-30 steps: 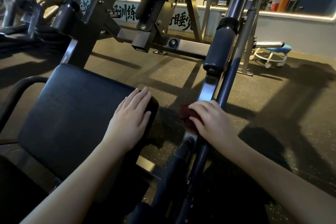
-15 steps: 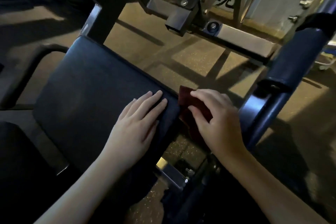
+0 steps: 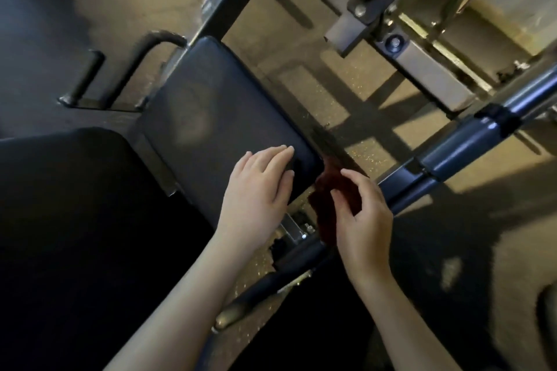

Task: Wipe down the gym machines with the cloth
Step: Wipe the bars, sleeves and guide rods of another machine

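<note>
The gym machine fills most of what I see, its grey steel frame [image 3: 422, 69] standing on speckled rubber floor [image 3: 304, 90]. Its black seat pad [image 3: 217, 117] is a long rectangle that runs away from me and to the left, with the near right corner under my left hand. A blue-grey padded bar [image 3: 452, 153] crosses on my right and slopes up toward the far right.

Both my bare forearms reach in from the bottom. My left hand [image 3: 259, 190] lies palm down on that corner of the pad. It is relaxed and grips nothing, and the fingers are straight, close together and pointing up and right. My right hand [image 3: 364, 220] hovers just beside it, over the gap between pad and bar. It is turned on its edge with the fingers curled, and the thumb and forefinger pinch the cloth [image 3: 324, 214].

The cloth hangs in that gap, just off the pad's corner. Its long axis runs roughly toward and away from me, and its lower end droops over the metal bracket [image 3: 294, 230] below. It is dark maroon, crumpled and soft-looking. In this dim light I cannot tell whether its far edge touches the pad.
</note>
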Available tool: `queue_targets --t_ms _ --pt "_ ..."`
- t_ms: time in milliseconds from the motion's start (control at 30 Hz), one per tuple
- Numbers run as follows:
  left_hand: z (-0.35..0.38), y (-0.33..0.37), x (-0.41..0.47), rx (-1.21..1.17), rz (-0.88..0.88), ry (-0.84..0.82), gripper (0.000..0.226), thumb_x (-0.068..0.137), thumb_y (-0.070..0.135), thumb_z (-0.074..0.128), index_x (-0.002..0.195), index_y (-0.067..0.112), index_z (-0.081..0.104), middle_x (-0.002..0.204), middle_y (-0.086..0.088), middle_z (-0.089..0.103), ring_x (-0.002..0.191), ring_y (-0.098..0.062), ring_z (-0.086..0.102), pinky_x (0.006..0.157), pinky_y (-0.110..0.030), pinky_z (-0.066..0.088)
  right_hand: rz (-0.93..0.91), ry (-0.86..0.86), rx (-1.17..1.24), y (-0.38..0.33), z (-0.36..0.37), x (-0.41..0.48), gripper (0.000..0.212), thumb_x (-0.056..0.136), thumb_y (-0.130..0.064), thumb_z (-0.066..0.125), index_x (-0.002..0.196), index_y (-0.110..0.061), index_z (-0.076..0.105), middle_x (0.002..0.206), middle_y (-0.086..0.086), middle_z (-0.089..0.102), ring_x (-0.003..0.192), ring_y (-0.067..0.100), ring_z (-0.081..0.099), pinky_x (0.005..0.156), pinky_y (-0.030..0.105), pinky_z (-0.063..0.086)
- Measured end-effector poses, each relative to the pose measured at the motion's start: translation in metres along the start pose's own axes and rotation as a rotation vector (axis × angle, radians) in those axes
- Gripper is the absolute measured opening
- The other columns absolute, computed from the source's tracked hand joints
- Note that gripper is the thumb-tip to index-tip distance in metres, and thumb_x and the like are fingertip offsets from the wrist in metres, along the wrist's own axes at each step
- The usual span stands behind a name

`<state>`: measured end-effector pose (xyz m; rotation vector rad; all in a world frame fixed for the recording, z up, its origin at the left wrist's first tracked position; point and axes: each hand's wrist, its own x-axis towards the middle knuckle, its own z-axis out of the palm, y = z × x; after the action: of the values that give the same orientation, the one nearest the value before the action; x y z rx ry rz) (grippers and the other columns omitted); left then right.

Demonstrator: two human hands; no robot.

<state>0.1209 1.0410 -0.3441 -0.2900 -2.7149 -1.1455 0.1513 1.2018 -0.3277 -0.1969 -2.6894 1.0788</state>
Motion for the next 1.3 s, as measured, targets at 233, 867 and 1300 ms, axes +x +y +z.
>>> queue_targets --t_ms 233,867,1300 --pt "-0.148 0.064 -0.014 0.029 -0.189 -0.049 0.042 0.098 0.031 0.041 0.130 0.011 0.059 0.132 -0.002 0.060 0.124 -0.021 0.052 0.105 -0.051 0.040 -0.026 -0.063 -0.016 -0.137 -0.071 -0.034 0.037 0.087 -0.024 0.055 0.124 -0.020 0.059 0.129 -0.003 0.058 0.123 0.014 0.051 0.091 0.019 0.040" --pt "-0.516 0.255 -0.171 0.085 -0.750 0.234 0.042 0.103 0.030 0.042 0.144 0.019 0.045 0.144 0.006 0.048 0.133 -0.010 0.041 0.108 -0.024 0.031 -0.430 -0.373 0.163 -0.451 -0.214 -0.100 0.031 0.085 -0.011 0.071 0.115 -0.014 0.069 0.118 -0.001 0.066 0.114 0.021 0.054 0.092 0.020 0.032" --pt "-0.633 0.246 -0.284 0.137 -0.882 0.565 0.044 0.102 0.036 0.043 0.145 0.026 0.041 0.146 0.006 0.046 0.135 -0.010 0.041 0.108 -0.028 0.034 -0.741 -0.487 0.207 -0.573 -0.194 -0.181 0.029 0.080 -0.005 0.075 0.108 -0.010 0.072 0.111 0.005 0.070 0.107 0.022 0.062 0.091 0.024 0.040"
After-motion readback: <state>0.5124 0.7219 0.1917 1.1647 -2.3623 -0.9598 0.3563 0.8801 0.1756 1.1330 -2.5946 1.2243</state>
